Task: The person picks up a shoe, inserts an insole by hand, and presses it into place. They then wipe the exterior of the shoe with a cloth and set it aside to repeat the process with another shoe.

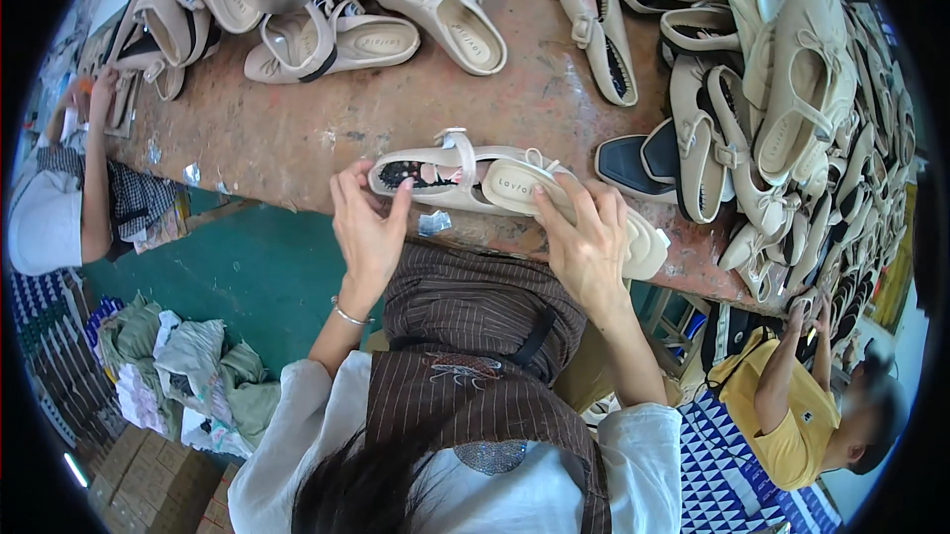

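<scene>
A cream strapped shoe point(445, 178) lies at the near edge of the worn brown table point(297, 138), toe end to the left, its inside dark and patchy. My left hand point(366, 227) pinches the toe end of that shoe with thumb and fingers. My right hand point(589, 237) holds a cream insole point(524, 188) and presses it over the shoe's heel end. A small scrap of clear film point(433, 223) lies on the table edge between my hands.
Several cream shoes lie at the table's far side point(336, 34) and are heaped on the right point(792, 108). A dark insole point(633, 163) lies right of the shoe. One person sits at left point(89, 188), another in yellow at lower right point(792, 405). Cloth bundles point(188, 376) lie on the green floor.
</scene>
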Demonstrator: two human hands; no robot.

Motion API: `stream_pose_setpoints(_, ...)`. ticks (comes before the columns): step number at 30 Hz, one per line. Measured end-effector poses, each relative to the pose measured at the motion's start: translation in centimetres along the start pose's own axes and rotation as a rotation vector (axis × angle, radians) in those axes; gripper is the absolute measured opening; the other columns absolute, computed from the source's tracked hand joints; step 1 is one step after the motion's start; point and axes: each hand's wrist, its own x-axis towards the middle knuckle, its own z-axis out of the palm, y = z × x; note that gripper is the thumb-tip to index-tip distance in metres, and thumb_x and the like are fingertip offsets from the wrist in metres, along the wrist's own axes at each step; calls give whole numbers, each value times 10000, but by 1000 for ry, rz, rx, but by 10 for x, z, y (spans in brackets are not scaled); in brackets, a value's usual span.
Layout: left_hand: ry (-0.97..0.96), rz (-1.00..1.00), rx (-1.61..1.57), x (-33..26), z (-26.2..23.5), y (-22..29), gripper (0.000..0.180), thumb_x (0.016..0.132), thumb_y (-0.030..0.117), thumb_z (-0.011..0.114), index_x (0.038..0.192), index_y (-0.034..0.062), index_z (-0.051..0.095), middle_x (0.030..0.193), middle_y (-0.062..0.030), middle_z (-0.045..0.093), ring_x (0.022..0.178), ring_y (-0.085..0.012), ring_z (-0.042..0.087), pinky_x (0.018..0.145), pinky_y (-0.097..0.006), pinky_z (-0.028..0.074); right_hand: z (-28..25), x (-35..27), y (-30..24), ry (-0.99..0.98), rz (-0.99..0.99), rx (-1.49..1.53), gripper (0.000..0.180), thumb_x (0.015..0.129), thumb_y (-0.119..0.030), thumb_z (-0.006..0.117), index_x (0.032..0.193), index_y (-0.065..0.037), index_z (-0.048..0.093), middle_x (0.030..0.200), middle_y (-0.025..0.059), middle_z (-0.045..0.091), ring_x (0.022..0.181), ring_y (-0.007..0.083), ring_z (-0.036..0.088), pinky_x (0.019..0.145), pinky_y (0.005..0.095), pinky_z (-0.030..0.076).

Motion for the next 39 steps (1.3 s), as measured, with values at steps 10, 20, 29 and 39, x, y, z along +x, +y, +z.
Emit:
stream_pose_setpoints(10,-181,8,-388,14,5,-27,712,716,-36,785,1372,-14,508,1154,-101,432,938,-145,581,749,-247,580,47,35,-28,79,-85,342,310,683,-12,702,989,-34,746,1151,131,646,1080,302,619,912,430,495)
stream_pose_setpoints(20,-307,26,-510,22,0,-41,820,646,12,890,1374,-17,515,1156,-70,442,847,-107,549,713,-237,573,73,68,-47,86,-5,473,264,718,54,708,964,-32,752,1044,132,676,967,314,658,833,392,539)
stream_pose_setpoints(29,-125,-55,-415,31,15,-27,536,675,47,877,1145,-40,635,983,-56,544,706,-100,556,598,-230,521,87,66,-55,65,-19,332,264,699,-11,674,957,-12,733,1050,124,644,1021,297,617,878,405,529)
stream_pose_setpoints(39,-107,-125,-472,42,21,-35,202,791,-28,753,980,-46,683,855,-51,579,634,-81,527,566,-232,444,92,64,-45,-54,-266,280,376,726,-45,616,1090,30,672,1169,127,633,1040,274,624,923,382,515)
